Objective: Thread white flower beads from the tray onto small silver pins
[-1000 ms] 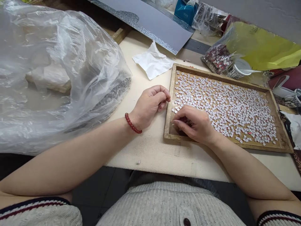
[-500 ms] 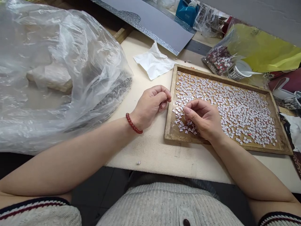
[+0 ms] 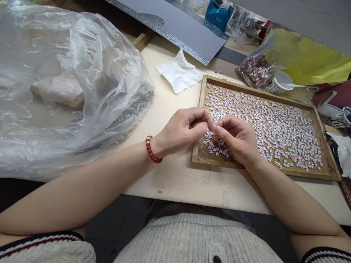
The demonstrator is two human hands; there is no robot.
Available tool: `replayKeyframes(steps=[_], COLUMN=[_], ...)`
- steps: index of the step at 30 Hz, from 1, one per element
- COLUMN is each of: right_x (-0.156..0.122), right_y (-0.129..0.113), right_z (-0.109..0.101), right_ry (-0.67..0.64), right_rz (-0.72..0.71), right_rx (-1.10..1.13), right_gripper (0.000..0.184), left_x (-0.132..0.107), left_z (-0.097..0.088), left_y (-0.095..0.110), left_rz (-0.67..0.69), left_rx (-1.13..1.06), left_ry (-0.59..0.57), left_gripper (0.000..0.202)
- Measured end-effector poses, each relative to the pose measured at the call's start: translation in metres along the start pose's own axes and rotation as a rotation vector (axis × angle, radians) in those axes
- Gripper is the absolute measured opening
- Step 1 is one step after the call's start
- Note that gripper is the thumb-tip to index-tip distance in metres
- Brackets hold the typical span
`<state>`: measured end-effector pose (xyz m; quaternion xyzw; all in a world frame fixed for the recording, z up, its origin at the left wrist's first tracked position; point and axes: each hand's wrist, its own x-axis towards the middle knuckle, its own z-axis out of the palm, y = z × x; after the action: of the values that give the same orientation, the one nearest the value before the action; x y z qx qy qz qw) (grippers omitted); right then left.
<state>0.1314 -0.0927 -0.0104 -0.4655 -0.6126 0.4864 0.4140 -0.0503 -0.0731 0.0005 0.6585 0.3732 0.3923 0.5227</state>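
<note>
We read VIVID on the blue tape dispenser (image 3: pixel 215 16); the print on the cup (image 3: pixel 272 86) is too small. Our left hand (image 3: pixel 186 128) and right hand (image 3: pixel 241 140) meet over the tray (image 3: pixel 214 162), fingertips bunched together; whether they pinch anything, we cannot tell. White pieces (image 3: pixel 296 140) lie spread inside it.

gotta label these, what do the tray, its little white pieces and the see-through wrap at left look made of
Tray: probably wood, dull and worn, from its brown, scuffed rim.
White pieces: matte, as little shine shows; perhaps clay or plastic, too small to tell.
Wrap: likely thin plastic film, glossy, being see-through and crinkled with highlights.
</note>
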Motion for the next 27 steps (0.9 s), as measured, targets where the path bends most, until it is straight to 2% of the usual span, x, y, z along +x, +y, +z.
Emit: replayKeyframes(steps=[3,7,12,22,25,27], right_x=[0.0,0.0,0.001,0.001,0.001,0.001], right_y=[0.001,0.004,0.008,0.006,0.006,0.006], right_z=[-0.001,-0.002,-0.003,-0.003,-0.003,-0.002], right_ry=[-0.003,0.011,0.051,0.03,0.032,0.042], right_rz=[0.0,0.006,-0.006,0.014,0.005,-0.001], right_rx=[0.029,0.094,0.149,0.159,0.158,0.149], right_gripper=[0.016,0.015,0.012,0.013,0.013,0.012], left_x=[-0.005,-0.007,-0.007,-0.008,-0.006,-0.005], left_z=[0.001,0.003,0.004,0.006,0.005,0.004], left_y=[0.001,-0.004,-0.014,-0.015,-0.016,-0.018], left_rz=[0.059,0.215,0.296,0.273,0.254,0.223], left_rx=[0.207,0.518,0.745,0.844,0.799,0.743], left_ry=[-0.102,-0.141,-0.215,-0.295,-0.268,-0.207], left_gripper=[0.017,0.02,0.024,0.025,0.024,0.023])
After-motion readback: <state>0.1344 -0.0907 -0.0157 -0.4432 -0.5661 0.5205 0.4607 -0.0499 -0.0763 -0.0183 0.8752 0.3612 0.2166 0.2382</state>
